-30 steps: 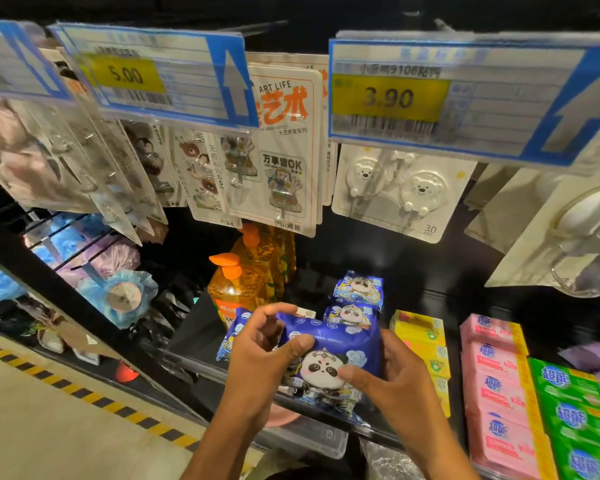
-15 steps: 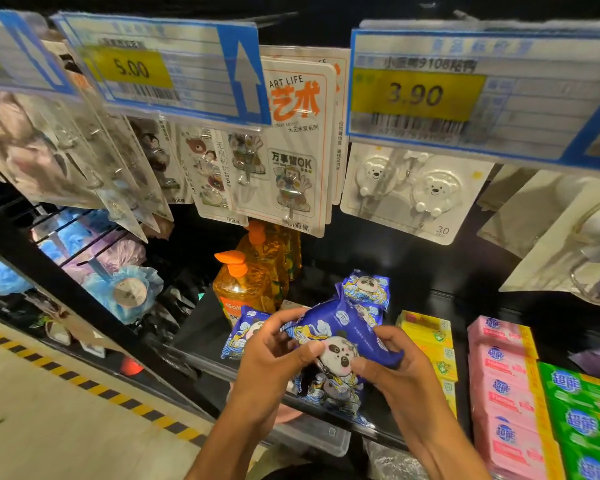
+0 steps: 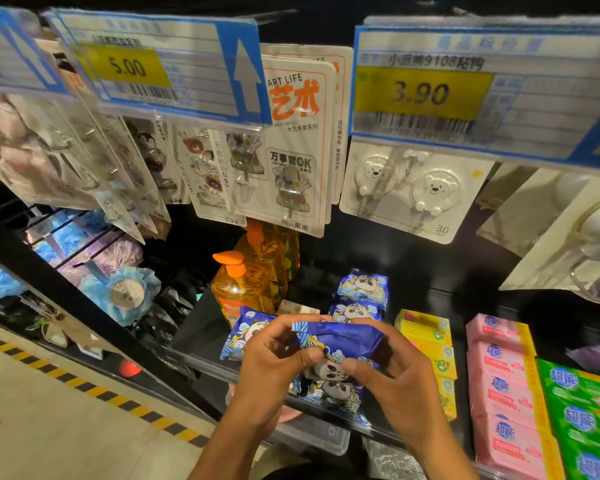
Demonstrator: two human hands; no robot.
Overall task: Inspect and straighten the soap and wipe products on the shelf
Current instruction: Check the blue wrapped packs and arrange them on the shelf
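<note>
**Shelf** (image 3: 416,275): black, and it runs behind and to both sides of the hands. Stock sits in rows going front to back.

**Price tags:** two blue-edged strips above the hands.
- The left tag (image 3: 129,67) reads "5.00".
- The right tag (image 3: 423,93) reads "3.90", with "9108" in the line over it.
- The barcodes on both are blurred.

**Hook cards:** these hang under the tags, above the hands.
- The centre card (image 3: 295,140) reads "ART LIFE", "艺术" and "万事皆OK".
- The bear card (image 3: 413,188), up and to the right, holds two clear bear-face hooks and has "30" at its corner.

**Soap:**
- The pink bars (image 3: 503,386) lie right of the right hand and the green bars (image 3: 582,410) further right. Both are marked "超能" and lie flat in even columns.
- The yellow boxes (image 3: 426,330) sit just beside the right hand. They carry a green shield mark; the other print is too small to read.

**Orange pump bottles** (image 3: 236,289): beyond the left hand, in a file going back. The front label starts "Gol" and the rest is hidden.

**Spare wipe packs** (image 3: 362,287): blue, with a panda face. Two lie beyond the hands, one just left of the left hand, and one under the hands at the shelf lip.

**Held wipe pack** (image 3: 340,344): lifted clear of the shelf between both hands. It is tipped so the top seam faces up and the panda faces down and forward. My judgement is that it is tipped to check the seal before being squared onto the pack below.

**Hands:**
- The left hand (image 3: 274,368) pinches the pack's left end, thumb in front and fingers behind.
- The right hand (image 3: 395,382) pinches the right end the same way.
- Neither hand is spread.
</note>
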